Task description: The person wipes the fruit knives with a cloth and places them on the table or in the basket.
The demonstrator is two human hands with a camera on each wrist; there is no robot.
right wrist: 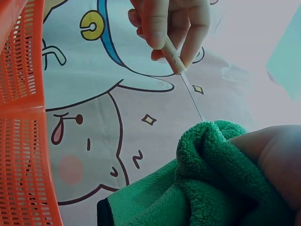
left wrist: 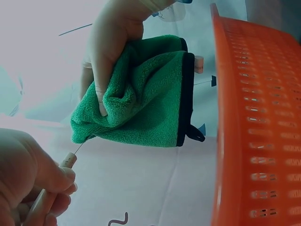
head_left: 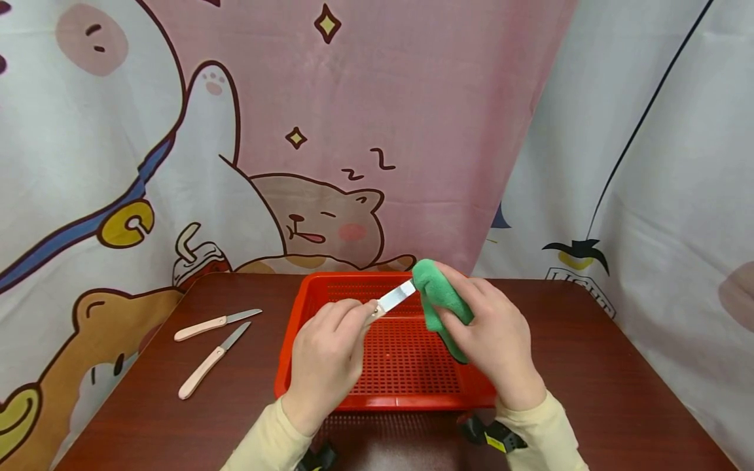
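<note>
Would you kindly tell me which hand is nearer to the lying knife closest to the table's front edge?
Left. The left hand, gripping another knife, is to the right of that lying knife. The right hand, holding the green cloth, is farther right.

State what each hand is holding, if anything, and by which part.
The left hand grips a knife by its pale handle; the right hand holds a green cloth by its bunched folds.

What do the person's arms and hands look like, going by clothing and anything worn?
The left hand and right hand are ungloved. Pale yellow sleeves reach both wrists. Black devices sit at both wrists; the right one bears a yellow marking.
</note>
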